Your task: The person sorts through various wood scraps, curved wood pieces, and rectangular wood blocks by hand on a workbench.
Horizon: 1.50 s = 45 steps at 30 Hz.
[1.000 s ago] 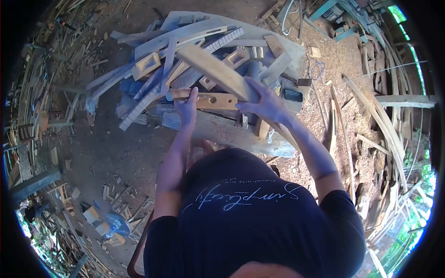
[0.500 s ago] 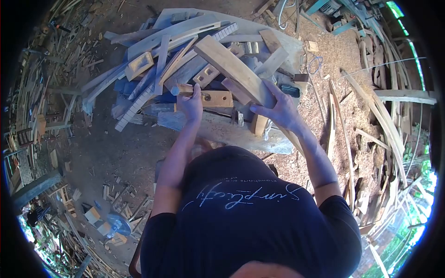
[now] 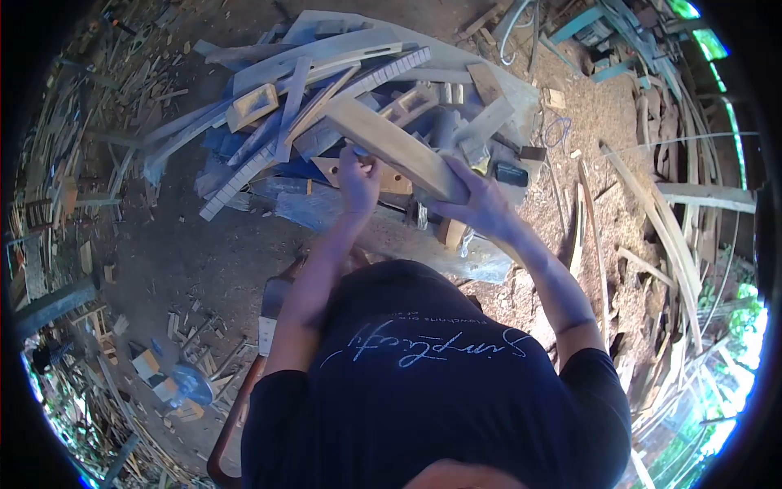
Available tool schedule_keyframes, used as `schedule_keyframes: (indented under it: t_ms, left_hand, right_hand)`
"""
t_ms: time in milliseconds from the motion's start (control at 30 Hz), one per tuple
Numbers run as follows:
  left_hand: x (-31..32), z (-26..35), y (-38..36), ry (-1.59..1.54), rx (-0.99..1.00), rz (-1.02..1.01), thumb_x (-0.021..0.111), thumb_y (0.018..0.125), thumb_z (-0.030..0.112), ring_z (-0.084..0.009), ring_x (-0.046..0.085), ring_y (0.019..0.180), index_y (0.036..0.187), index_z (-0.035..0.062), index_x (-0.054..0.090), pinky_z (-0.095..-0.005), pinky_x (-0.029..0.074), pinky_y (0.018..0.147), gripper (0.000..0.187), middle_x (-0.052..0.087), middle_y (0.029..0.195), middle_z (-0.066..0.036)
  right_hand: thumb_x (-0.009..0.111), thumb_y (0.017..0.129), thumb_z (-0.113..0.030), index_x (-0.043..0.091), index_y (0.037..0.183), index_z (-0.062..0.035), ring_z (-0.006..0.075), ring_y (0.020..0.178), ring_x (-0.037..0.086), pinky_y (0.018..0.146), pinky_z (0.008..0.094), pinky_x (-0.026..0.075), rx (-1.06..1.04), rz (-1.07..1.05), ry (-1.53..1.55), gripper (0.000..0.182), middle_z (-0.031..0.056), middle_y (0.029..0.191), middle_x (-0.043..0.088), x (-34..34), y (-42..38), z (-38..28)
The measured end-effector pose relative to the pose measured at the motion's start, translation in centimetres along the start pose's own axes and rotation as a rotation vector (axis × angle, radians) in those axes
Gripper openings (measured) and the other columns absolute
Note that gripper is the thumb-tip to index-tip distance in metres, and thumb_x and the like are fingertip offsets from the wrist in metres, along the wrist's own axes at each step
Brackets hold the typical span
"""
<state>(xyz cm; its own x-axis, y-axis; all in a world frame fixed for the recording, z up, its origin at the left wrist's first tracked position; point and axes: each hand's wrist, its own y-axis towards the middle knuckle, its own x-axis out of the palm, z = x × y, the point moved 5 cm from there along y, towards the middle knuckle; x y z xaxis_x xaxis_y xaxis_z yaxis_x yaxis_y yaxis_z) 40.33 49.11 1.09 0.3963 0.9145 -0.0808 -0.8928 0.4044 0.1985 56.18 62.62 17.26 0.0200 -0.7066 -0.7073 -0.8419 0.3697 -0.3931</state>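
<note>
A thick wooden beam [image 3: 391,147] slants across the work area, its far end up and to the left. My right hand [image 3: 476,200] is wrapped round its near end. My left hand [image 3: 358,175] is closed just below the beam's far part, on a small tool whose bluish end [image 3: 360,150] shows by the fingers; most of it is hidden. Behind the hands, a light wooden block with round holes [image 3: 395,181] lies partly under the beam. A block with a rectangular hollow [image 3: 252,107] rests on the pile to the upper left.
Boards and a segmented strip [image 3: 244,175] are heaped on the low table [image 3: 481,265]. A dark box-like object [image 3: 511,173] lies right of the beam. Wood shavings [image 3: 599,106] and long planks [image 3: 652,220] cover the right side. A round bluish object [image 3: 193,385] stands at lower left.
The beam has shifted left and slightly down with my right hand. My left hand has moved right, close to the beam, and the tool in it has turned and is less visible.
</note>
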Motion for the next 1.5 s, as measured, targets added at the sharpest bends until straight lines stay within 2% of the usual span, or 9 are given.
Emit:
schedule_keyframes:
  t_ms: [100, 267, 367, 533, 867, 1100, 1167, 1333, 1500]
  left_hand:
    - [0.8, -0.1, -0.1, 0.142, 0.117, -0.004, 0.072, 0.08, 0.007, -0.0333, 0.061, 0.082, 0.107, 0.0003, 0.053, -0.0389, 0.054, 0.074, 0.034, 0.057, 0.093, -0.016]
    - [2.6, 2.3, 0.2, 0.584, 0.188, -0.063, 0.071, 0.074, 0.014, -0.0371, 0.06, 0.085, 0.107, 0.0054, 0.055, -0.0451, 0.051, 0.076, 0.038, 0.058, 0.098, -0.015]
    - [3.1, 2.8, -0.1, 0.568, 0.13, -0.05, 0.07, 0.073, 0.012, -0.0362, 0.06, 0.085, 0.108, 0.0087, 0.056, -0.045, 0.052, 0.073, 0.038, 0.058, 0.098, -0.013]
    - [4.8, 3.5, -2.1, 0.615, 0.335, -0.133, 0.074, 0.072, 0.017, -0.0289, 0.059, 0.082, 0.101, 0.0145, 0.059, -0.041, 0.053, 0.063, 0.033, 0.055, 0.097, -0.008]
    - [4.8, 5.0, -3.8, 0.674, 0.3, -0.248, 0.075, 0.07, 0.013, -0.0281, 0.058, 0.085, 0.114, 0.0121, 0.051, -0.0396, 0.053, 0.067, 0.05, 0.052, 0.101, -0.009]
    - [1.7, 6.2, -2.6, 0.599, 0.153, -0.236, 0.069, 0.072, 0.004, -0.0323, 0.058, 0.085, 0.108, 0.0076, 0.05, -0.0426, 0.05, 0.071, 0.041, 0.052, 0.099, -0.013]
    - [0.7, 5.1, -1.6, 0.365, 0.174, -0.174, 0.066, 0.075, 0.001, -0.0335, 0.058, 0.085, 0.104, 0.0053, 0.049, -0.0448, 0.048, 0.07, 0.034, 0.054, 0.094, -0.015]
    - [-0.5, 2.5, 0.7, 0.206, 0.109, -0.248, 0.062, 0.077, 0.001, -0.042, 0.06, 0.084, 0.114, 0.0057, 0.051, -0.0484, 0.05, 0.072, 0.039, 0.056, 0.098, -0.02]
    - [-1.9, 2.7, 2.1, 0.141, 0.068, -0.318, 0.066, 0.079, 0.004, -0.0423, 0.064, 0.088, 0.114, 0.0023, 0.056, -0.0439, 0.052, 0.075, 0.036, 0.064, 0.097, -0.022]
  right_hand:
    - [0.081, 0.074, -0.033, 0.037, 0.146, -0.0033, 0.0327, 0.099, 0.069, 0.088, 0.0376, 0.053, -0.091, 0.181, 0.043, 0.09, 0.0251, 0.112, 0.066, -1.2, -0.6, 0.2]
    - [0.083, 0.074, -0.031, 0.041, 0.141, 0.0017, 0.0221, 0.099, 0.066, 0.087, 0.0354, 0.052, -0.339, 0.33, 0.574, 0.084, 0.0207, 0.113, 0.065, -2.7, -2.5, -1.3]
    - [0.083, 0.075, -0.032, 0.042, 0.137, 0.0046, 0.0217, 0.092, 0.066, 0.081, 0.0327, 0.053, -0.065, 0.186, -0.025, 0.083, 0.0174, 0.105, 0.068, 0.7, -1.0, 4.3]
    - [0.076, 0.078, -0.025, 0.041, 0.138, 0.0015, 0.0131, 0.071, 0.056, 0.062, 0.0266, 0.047, 0.044, 0.294, 0.409, 0.074, 0.0082, 0.087, 0.061, -1.0, -2.8, 5.8]
    - [0.076, 0.081, -0.03, 0.037, 0.143, -0.0021, 0.0099, 0.085, 0.05, 0.074, 0.0261, 0.041, 0.002, 0.332, 0.523, 0.078, 0.0039, 0.104, 0.057, -1.1, -4.9, 4.3]
    - [0.078, 0.075, -0.025, 0.04, 0.141, -0.0017, 0.0167, 0.093, 0.056, 0.08, 0.0314, 0.048, 0.05, 0.317, 0.488, 0.08, 0.0105, 0.107, 0.06, -1.7, -5.7, 2.3]
    - [0.08, 0.075, -0.022, 0.039, 0.142, -0.0024, 0.0203, 0.1, 0.058, 0.087, 0.0344, 0.049, 0.074, 0.267, 0.482, 0.081, 0.0133, 0.111, 0.06, -1.2, -5.5, 1.4]
    - [0.081, 0.075, -0.019, 0.038, 0.146, -0.0071, 0.0227, 0.096, 0.064, 0.084, 0.0339, 0.052, -0.122, 0.159, -0.014, 0.084, 0.0155, 0.108, 0.067, 0.0, -3.4, -0.1]
    - [0.084, 0.072, -0.023, 0.034, 0.145, -0.0032, 0.0224, 0.1, 0.067, 0.091, 0.0353, 0.052, -0.054, 0.249, 0.272, 0.09, 0.0185, 0.111, 0.067, -1.7, -4.4, -4.5]
